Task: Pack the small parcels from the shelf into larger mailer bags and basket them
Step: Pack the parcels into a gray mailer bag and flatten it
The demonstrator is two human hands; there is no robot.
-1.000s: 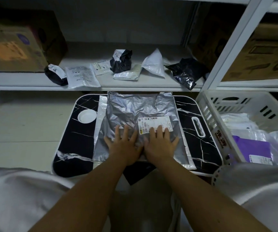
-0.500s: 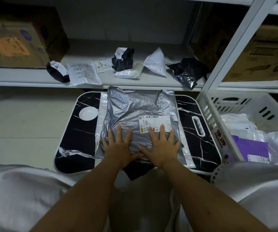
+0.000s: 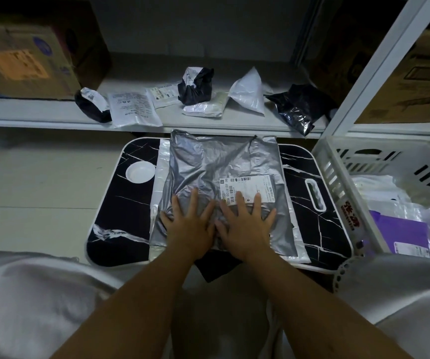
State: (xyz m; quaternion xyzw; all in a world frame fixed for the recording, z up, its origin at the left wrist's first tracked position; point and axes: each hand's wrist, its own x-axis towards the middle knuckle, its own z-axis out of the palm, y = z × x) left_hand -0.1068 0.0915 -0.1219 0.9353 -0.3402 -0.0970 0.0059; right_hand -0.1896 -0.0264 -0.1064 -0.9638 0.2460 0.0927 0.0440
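Both hands, left hand (image 3: 186, 225) and right hand (image 3: 243, 225), fingers spread flat, have slid slightly forward, pressing the grey mailer bag (image 3: 221, 177) at frame centre on the desk (image 3: 120, 203). Sealing nearly done; white basket (image 3: 338, 182) at right next.

On the shelf (image 3: 53, 117): seven small parcels (image 3: 195, 85), two cardboard boxes (image 3: 25, 60); below it, one grey mailer bag (image 3: 216, 161), one basket (image 3: 338, 161), two hands (image 3: 190, 226)

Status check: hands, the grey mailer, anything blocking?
Left hand and right hand flat, pressing grey mailer bag on tray table. Basket at right. Nothing blocking.
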